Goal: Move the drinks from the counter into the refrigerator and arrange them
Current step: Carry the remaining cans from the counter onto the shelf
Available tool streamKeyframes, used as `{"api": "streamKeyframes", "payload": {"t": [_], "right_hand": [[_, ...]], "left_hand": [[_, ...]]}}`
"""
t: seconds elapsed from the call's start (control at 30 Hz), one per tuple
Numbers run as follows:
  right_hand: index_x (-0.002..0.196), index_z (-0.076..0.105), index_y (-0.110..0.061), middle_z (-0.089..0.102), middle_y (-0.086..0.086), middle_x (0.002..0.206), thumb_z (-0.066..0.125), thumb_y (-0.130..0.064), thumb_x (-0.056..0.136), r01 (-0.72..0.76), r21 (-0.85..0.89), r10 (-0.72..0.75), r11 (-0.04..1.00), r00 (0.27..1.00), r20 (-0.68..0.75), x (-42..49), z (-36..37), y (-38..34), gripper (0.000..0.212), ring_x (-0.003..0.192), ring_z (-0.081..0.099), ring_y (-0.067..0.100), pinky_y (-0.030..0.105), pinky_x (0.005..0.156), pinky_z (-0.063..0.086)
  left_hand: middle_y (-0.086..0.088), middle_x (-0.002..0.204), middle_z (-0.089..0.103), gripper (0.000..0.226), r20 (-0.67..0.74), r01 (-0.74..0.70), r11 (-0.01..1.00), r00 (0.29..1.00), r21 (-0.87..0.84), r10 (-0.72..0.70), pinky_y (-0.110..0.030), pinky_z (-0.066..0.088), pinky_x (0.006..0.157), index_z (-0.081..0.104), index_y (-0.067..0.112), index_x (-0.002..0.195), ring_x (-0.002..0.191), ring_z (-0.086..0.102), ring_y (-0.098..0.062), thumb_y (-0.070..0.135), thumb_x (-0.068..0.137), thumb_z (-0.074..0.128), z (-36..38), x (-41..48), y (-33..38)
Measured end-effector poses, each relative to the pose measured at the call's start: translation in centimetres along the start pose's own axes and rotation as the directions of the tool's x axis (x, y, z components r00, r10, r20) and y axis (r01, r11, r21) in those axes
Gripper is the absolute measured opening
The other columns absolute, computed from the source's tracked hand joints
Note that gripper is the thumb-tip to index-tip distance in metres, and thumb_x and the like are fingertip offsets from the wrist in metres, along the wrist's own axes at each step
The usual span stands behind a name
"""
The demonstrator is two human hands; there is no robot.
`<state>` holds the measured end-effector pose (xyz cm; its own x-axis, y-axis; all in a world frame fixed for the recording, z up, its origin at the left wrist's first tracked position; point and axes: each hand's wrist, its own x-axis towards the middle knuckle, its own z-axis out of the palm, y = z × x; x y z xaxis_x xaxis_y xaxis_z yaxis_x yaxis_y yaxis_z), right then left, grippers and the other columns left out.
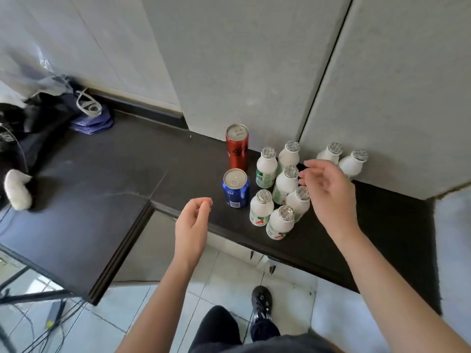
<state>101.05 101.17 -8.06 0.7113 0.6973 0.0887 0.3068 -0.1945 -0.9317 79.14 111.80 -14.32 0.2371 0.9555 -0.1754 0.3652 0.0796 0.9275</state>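
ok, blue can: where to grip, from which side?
Grip the blue can at mid-body, from its left-front, with the left hand. It stands upright, white bottles crowd its right, and the red can stands behind.

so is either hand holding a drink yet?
No: left hand and right hand are both empty, fingers loosely curled near the bottles.

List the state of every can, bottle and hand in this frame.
Red can: upright on the counter, tab unopened.
Blue can: upright, tab unopened.
White bottles: eight, all upright, foil caps on.
Left hand: fingers loosely curled, holding nothing.
Right hand: relaxed above the bottles, holding nothing.
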Motion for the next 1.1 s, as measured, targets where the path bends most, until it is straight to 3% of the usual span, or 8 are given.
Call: {"api": "streamKeyframes", "payload": {"t": [0.1, 0.27, 0.43, 0.53, 0.67, 0.83, 0.97, 1.1], "right_hand": [[0.104, 0.062, -0.027, 0.067, -0.011, 0.091, 0.057, -0.02, 0.091, 0.009, -0.005, -0.009, 1.0, 1.0, 0.028, 2.5, 1.6, 0.0, 0.016, 0.086, 0.064, 0.005, 0.02, 0.079, 0.05], [0.103, 0.061, -0.028, 0.064, -0.019, 0.091, 0.058, -0.022, 0.092, 0.041, -0.149, -0.021, 0.988, 0.991, 0.135, 4.7, 4.6, 0.1, 0.013, 0.085, 0.06, -0.004, 0.015, 0.075, 0.049], [0.114, 0.06, -0.024, 0.064, -0.015, 0.102, 0.058, -0.025, 0.091, 0.071, -0.346, 0.036, 0.936, 0.955, 0.293, 5.2, 6.7, -0.3, 0.024, 0.092, 0.059, -0.004, 0.008, 0.075, 0.043], [0.12, 0.057, -0.027, 0.062, -0.015, 0.108, 0.062, -0.031, 0.088, 0.106, -0.447, 0.065, 0.888, 0.934, 0.351, 5.3, 8.0, -0.6, 0.033, 0.096, 0.055, -0.005, 0.005, 0.073, 0.038], [0.13, 0.048, -0.03, 0.054, -0.013, 0.126, 0.069, -0.043, 0.08, 0.154, -0.551, 0.125, 0.82, 0.892, 0.435, 6.0, 9.8, -0.7, 0.056, 0.111, 0.053, 0.003, 0.019, 0.084, 0.044], [0.133, 0.041, -0.032, 0.047, -0.011, 0.13, 0.076, -0.049, 0.068, 0.167, -0.643, 0.222, 0.747, 0.849, 0.479, 6.1, 11.7, 0.0, 0.076, 0.115, 0.049, 0.01, 0.023, 0.083, 0.04], [0.136, 0.037, -0.031, 0.044, -0.009, 0.133, 0.077, -0.044, 0.067, 0.239, -0.682, 0.243, 0.691, 0.812, 0.531, 5.6, 12.8, 0.2, 0.081, 0.116, 0.05, 0.014, 0.03, 0.089, 0.047], [0.134, 0.038, -0.031, 0.045, -0.01, 0.13, 0.076, -0.039, 0.071, 0.228, -0.678, 0.234, 0.698, 0.822, 0.518, 5.6, 13.0, 0.3, 0.073, 0.114, 0.051, 0.014, 0.031, 0.089, 0.049]], "left_hand": [[0.021, 0.095, 0.066, 0.016, -0.046, -0.038, 0.999, 0.998, -0.019, 0.037, -0.015, 0.045, 0.078, 0.064, 0.033, 0.095, 0.094, 0.061, 0.002, 0.028, 0.094, 0.049, 0.2, 2.9, 1.6], [0.018, 0.1, 0.064, 0.014, -0.025, -0.116, 0.993, 0.993, -0.001, 0.116, -0.002, 0.041, 0.069, 0.062, 0.032, 0.102, 0.09, 0.058, 0.01, 0.027, 0.094, 0.051, 1.3, 8.9, 3.8], [0.015, 0.117, 0.057, 0.026, 0.15, -0.213, 0.972, 0.969, 0.096, 0.198, -0.014, 0.044, 0.08, 0.055, 0.032, 0.116, 0.104, 0.055, 0.003, 0.031, 0.091, 0.057, 3.4, 14.3, 5.4], [0.017, 0.121, 0.05, 0.043, 0.295, -0.31, 0.941, 0.919, 0.136, 0.261, -0.019, 0.044, 0.087, 0.049, 0.033, 0.126, 0.113, 0.048, -0.001, 0.03, 0.086, 0.065, 4.7, 17.0, 6.0], [0.015, 0.122, 0.054, 0.058, 0.471, -0.35, 0.931, 0.842, 0.103, 0.264, -0.033, 0.046, 0.098, 0.047, 0.03, 0.13, 0.116, 0.05, -0.004, 0.031, 0.078, 0.075, 5.5, 19.7, 6.0], [0.018, 0.118, 0.056, 0.067, 0.609, -0.472, 0.876, 0.724, 0.094, 0.325, -0.02, 0.044, 0.094, 0.049, 0.031, 0.127, 0.109, 0.052, 0.003, 0.035, 0.069, 0.081, 5.6, 21.1, 5.4], [0.018, 0.118, 0.057, 0.064, 0.555, -0.423, 0.904, 0.768, 0.064, 0.32, -0.014, 0.041, 0.092, 0.049, 0.033, 0.128, 0.11, 0.053, 0.003, 0.03, 0.072, 0.08, 5.1, 21.3, 4.8], [0.028, 0.112, 0.057, 0.06, 0.415, -0.298, 0.954, 0.872, 0.027, 0.26, -0.007, 0.042, 0.086, 0.048, 0.042, 0.124, 0.108, 0.053, 0.009, 0.033, 0.073, 0.078, 2.9, 21.0, 4.2]]}}
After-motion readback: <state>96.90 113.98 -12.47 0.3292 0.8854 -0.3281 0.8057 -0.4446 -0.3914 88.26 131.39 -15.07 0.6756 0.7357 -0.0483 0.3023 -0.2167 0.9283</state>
